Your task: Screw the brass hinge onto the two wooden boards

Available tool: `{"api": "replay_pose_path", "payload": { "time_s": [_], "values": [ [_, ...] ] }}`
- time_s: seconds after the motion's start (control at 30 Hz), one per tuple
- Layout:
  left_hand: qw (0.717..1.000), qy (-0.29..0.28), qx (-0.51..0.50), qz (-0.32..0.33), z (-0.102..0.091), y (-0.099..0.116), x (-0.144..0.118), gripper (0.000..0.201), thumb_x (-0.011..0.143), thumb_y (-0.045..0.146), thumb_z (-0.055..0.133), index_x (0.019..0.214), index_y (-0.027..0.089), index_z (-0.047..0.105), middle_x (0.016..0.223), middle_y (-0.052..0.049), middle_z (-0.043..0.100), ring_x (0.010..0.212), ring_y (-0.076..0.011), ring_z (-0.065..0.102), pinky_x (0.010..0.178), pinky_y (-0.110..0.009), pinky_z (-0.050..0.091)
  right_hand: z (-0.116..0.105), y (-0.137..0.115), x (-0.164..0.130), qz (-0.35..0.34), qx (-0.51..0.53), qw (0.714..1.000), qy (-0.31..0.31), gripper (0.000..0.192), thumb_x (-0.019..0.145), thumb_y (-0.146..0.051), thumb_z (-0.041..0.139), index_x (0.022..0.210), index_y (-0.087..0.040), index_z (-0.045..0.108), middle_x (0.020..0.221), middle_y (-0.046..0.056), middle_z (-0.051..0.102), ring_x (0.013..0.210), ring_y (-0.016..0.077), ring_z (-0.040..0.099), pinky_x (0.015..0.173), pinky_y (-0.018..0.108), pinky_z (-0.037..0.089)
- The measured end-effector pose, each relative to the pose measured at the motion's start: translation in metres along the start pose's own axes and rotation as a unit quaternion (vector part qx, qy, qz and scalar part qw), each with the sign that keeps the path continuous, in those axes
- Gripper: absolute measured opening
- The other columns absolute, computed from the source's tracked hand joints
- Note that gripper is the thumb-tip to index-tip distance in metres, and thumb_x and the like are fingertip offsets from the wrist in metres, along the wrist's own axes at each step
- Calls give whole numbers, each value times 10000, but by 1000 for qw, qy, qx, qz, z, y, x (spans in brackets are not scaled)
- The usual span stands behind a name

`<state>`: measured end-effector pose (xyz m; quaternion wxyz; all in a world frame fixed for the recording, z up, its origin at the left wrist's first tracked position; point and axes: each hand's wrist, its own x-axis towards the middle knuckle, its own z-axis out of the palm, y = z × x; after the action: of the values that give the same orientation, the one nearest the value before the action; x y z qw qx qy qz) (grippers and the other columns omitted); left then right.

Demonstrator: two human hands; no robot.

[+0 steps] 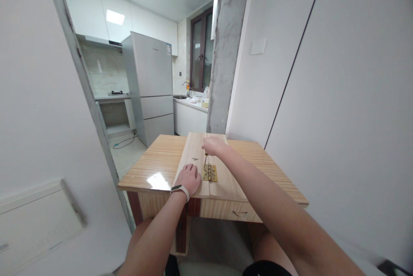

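Near edge: left hand (189, 178), white band at the wrist, lying flat with fingers spread on the left pale wooden board (190, 155), gripping nothing. Just beside it: small brass hinge (209, 173) across the seam to the right pale wooden board (222, 177). Farther: right hand (212, 145), fingers closed around a slim screwdriver (205, 160) standing upright over the hinge. Loose small screws (195, 158) on the left board. All on a striped wood-grain tabletop (155, 160); drawer below shut, contents unseen.
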<state>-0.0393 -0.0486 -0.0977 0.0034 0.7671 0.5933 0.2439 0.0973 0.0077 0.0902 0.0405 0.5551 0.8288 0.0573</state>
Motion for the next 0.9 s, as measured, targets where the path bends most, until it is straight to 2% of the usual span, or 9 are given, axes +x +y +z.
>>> {"api": "replay_pose_path", "payload": {
  "time_s": [0.13,0.27,0.33,0.5,0.6,0.77,0.9],
  "values": [
    [1000,8,-1,1,2,-2,0,346,973,372,408,1195,199,609,1273,-116,599,1244,-266,464,1097,-389,329,0,6,-2,-68,-22,997,13,277,915,-265,624,1169,-173,686,1153,158,737,1075,260,691,791,287,491],
    [1000,4,-3,1,2,-3,0,344,973,376,402,1176,195,614,1276,-119,598,1246,-267,463,1102,-391,323,2,10,-2,-113,-22,993,25,195,910,-256,617,1087,-220,692,1100,96,754,1030,236,696,754,270,475],
    [1000,1,-3,1,2,-3,0,353,973,377,397,1186,195,612,1289,-123,594,1252,-269,458,1107,-395,316,4,9,-2,-106,-12,994,23,218,936,-322,600,1104,-214,689,1107,105,751,1041,239,693,761,272,478],
    [1000,-1,-4,1,0,-1,1,381,968,373,395,1227,187,604,1330,-132,580,1283,-276,442,1111,-397,312,5,2,-7,-38,-4,998,42,502,1002,-534,443,1188,-136,684,1155,208,725,1079,285,688,809,318,508],
    [1000,2,-5,1,0,1,0,380,967,371,398,1232,188,601,1324,-132,583,1279,-276,445,1111,-397,315,3,0,-7,-26,-27,998,47,467,1024,-465,413,1147,-138,724,1155,216,725,1092,294,689,825,335,520],
    [1000,8,0,2,-1,0,0,343,968,375,409,1177,195,613,1275,-120,602,1242,-266,473,1101,-385,335,2,1,-1,-34,-36,999,4,357,967,-384,551,1115,-123,745,1157,226,723,1070,302,698,816,341,533],
    [1000,6,2,3,-2,0,-1,332,972,374,405,1159,197,614,1266,-117,605,1240,-261,476,1101,-381,339,0,5,-2,-48,-44,998,10,328,947,-362,588,1126,-127,730,1162,221,722,1075,291,694,818,324,521]
  ]
}}
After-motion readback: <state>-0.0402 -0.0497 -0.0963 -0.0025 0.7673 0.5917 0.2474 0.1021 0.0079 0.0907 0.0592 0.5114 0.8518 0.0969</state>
